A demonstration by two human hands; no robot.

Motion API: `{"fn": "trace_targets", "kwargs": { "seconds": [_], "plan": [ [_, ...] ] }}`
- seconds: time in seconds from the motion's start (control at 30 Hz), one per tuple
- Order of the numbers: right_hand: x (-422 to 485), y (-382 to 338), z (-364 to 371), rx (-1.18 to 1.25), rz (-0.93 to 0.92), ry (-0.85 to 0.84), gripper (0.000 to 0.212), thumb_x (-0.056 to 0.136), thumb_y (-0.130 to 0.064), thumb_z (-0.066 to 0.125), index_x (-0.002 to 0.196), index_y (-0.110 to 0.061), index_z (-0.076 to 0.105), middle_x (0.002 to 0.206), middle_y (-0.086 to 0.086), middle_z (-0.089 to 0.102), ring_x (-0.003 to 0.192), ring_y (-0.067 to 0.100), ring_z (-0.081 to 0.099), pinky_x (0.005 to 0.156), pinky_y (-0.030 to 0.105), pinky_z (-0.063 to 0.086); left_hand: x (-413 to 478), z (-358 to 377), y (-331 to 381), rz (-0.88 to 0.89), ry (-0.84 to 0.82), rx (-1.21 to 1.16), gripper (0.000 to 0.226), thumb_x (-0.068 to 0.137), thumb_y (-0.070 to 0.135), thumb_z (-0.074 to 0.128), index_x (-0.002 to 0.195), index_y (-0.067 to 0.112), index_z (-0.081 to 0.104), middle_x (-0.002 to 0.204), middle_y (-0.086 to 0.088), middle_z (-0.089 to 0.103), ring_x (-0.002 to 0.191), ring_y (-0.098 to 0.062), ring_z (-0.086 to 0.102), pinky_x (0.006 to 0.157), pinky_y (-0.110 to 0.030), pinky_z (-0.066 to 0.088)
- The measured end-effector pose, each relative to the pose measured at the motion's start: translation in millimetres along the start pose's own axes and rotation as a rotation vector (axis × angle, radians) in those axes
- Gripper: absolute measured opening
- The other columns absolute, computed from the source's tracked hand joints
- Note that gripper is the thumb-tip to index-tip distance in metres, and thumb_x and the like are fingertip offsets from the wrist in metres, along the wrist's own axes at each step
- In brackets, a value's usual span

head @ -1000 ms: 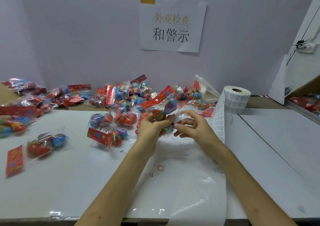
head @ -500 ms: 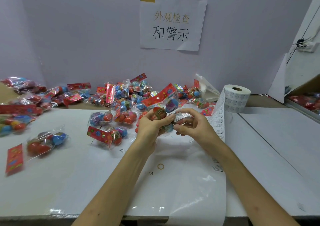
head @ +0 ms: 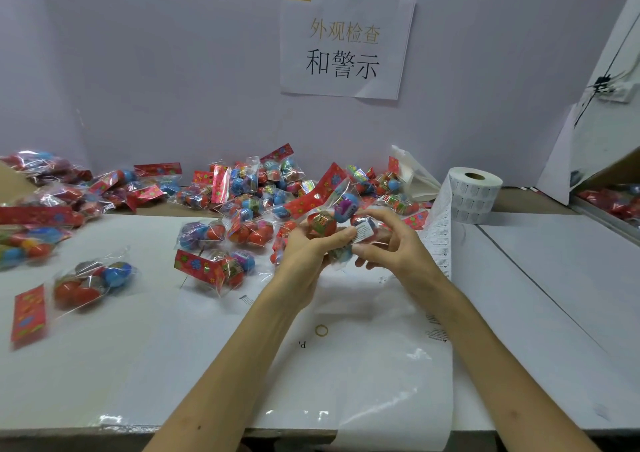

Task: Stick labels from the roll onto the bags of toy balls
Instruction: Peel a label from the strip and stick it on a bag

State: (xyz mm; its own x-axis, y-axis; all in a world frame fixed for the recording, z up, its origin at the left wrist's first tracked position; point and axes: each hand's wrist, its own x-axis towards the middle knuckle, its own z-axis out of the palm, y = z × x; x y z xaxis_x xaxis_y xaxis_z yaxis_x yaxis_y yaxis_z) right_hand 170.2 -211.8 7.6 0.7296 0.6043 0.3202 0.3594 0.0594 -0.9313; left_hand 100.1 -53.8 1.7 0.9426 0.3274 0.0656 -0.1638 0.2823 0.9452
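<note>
Two hands: we hold one bag between them, raised just above the table (head: pixel 554 278) in front of the pile.
Left hand (head: pixel 304 254): fingers curled round the bag's left side from below, thumb tip pressed on its front just beside the label.
Right hand (head: pixel 391 247): fingers curved round the bag's right end, thumb just under the label, forefinger lifted above it.
Held bag (head: pixel 332 209): clear plastic, its red card header pointing up and left; we see a red ball and a blue-and-purple ball inside.
Label (head: pixel 363 232): small, white and printed, on the bag's front between our thumbs; we cannot tell whether it is fully stuck down.
Roll (head: pixel 474 195): stands on end at the table's far right, well apart from our hands.
Strip (head: pixel 440 233): runs from the roll toward us, passing just beside our right wrist.
Pile (head: pixel 249 195): many bags heaped along the wall behind our hands.
Left-side bags (head: pixel 34 209): a second heap at the table's left edge, with one loose bag (head: pixel 93 282) nearer us.
Rubber band (head: pixel 321 330): lies flat between our forearms.
Sign (head: pixel 346 39): white paper taped to the wall.
</note>
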Motion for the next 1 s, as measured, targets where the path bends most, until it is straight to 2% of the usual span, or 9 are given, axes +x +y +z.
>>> {"fn": "trace_targets", "kwargs": {
  "seconds": [0.07,0.13,0.23,0.3,0.43,0.57,0.7,0.8,1.0],
  "plan": [
    [0.2,-1.2,0.8,0.023,0.045,0.029,0.044,0.082,-0.033,0.076,0.123,-0.025,0.061,0.095,0.005,0.075,0.080,0.027,0.073,0.070,0.030,0.057,-0.1,-0.1,0.0,0.007,0.042,0.028,0.046,0.074,0.016,0.086,0.115,0.002,0.070,0.102,-0.012,0.078,0.098,-0.027,0.075,0.082,-0.032,0.056],
    [1.4,-1.7,0.5,-0.003,0.056,0.107,0.036,0.083,-0.038,0.079,0.112,-0.021,0.067,0.089,-0.001,0.074,0.080,0.025,0.072,0.067,0.030,0.056,0.4,0.8,-0.8,0.018,0.076,0.082,0.041,0.077,0.013,0.086,0.114,0.004,0.071,0.100,-0.008,0.079,0.098,-0.025,0.075,0.082,-0.030,0.057],
    [2.1,0.7,-1.6,-0.019,0.045,0.161,0.011,0.090,-0.027,0.074,0.097,-0.018,0.073,0.079,-0.005,0.072,0.071,0.018,0.069,0.066,0.030,0.056,-1.0,4.4,-0.4,0.038,0.073,0.132,0.043,0.079,0.015,0.086,0.118,0.008,0.069,0.104,-0.010,0.078,0.101,-0.025,0.074,0.089,-0.034,0.059],
    [1.8,1.1,-2.7,-0.004,0.039,0.171,0.007,0.094,-0.020,0.070,0.096,-0.015,0.073,0.078,-0.001,0.073,0.070,0.019,0.069,0.066,0.029,0.057,-1.8,5.9,-0.4,0.044,0.031,0.148,0.046,0.079,0.018,0.086,0.121,0.009,0.068,0.107,-0.011,0.076,0.104,-0.026,0.073,0.092,-0.035,0.059],
    [1.8,-0.7,-2.6,0.033,0.040,0.170,0.010,0.096,-0.018,0.067,0.096,-0.011,0.075,0.081,0.009,0.074,0.070,0.022,0.071,0.067,0.029,0.059,-0.9,5.6,-0.2,0.037,0.018,0.157,0.047,0.077,0.012,0.088,0.119,0.013,0.067,0.103,-0.007,0.078,0.099,-0.021,0.074,0.083,-0.028,0.059],
    [1.1,-2.7,-0.2,0.071,0.071,0.138,0.014,0.098,-0.017,0.063,0.098,-0.009,0.075,0.081,0.010,0.074,0.071,0.024,0.072,0.067,0.028,0.059,0.7,5.0,0.5,0.003,0.068,0.096,0.060,0.075,0.009,0.088,0.129,0.009,0.061,0.117,-0.014,0.073,0.110,-0.031,0.070,0.099,-0.042,0.056],
    [0.7,-3.8,0.3,0.120,0.094,0.120,0.017,0.098,-0.017,0.061,0.100,-0.007,0.075,0.080,0.009,0.074,0.071,0.023,0.072,0.066,0.027,0.059,0.4,6.2,-0.3,0.009,0.065,0.064,0.059,0.075,0.009,0.087,0.128,0.011,0.061,0.116,-0.012,0.073,0.110,-0.030,0.070,0.098,-0.040,0.057],
    [0.4,-6.4,2.4,0.190,0.118,0.091,0.025,0.091,-0.026,0.062,0.099,-0.005,0.074,0.080,0.010,0.074,0.071,0.022,0.071,0.066,0.027,0.058,-0.2,4.3,1.6,-0.019,0.013,0.027,0.056,0.077,0.007,0.085,0.128,0.010,0.060,0.119,-0.014,0.072,0.112,-0.032,0.069,0.099,-0.040,0.057],
    [1.6,-8.6,-1.8,0.288,0.167,0.155,0.036,0.104,-0.014,0.051,0.081,-0.013,0.079,0.071,0.009,0.073,0.060,0.020,0.069,0.057,0.025,0.058,0.2,4.0,1.7,-0.066,-0.154,-0.019,0.055,0.077,-0.006,0.080,0.127,0.003,0.058,0.118,-0.018,0.073,0.112,-0.035,0.070,0.100,-0.041,0.056]
  ]
}}
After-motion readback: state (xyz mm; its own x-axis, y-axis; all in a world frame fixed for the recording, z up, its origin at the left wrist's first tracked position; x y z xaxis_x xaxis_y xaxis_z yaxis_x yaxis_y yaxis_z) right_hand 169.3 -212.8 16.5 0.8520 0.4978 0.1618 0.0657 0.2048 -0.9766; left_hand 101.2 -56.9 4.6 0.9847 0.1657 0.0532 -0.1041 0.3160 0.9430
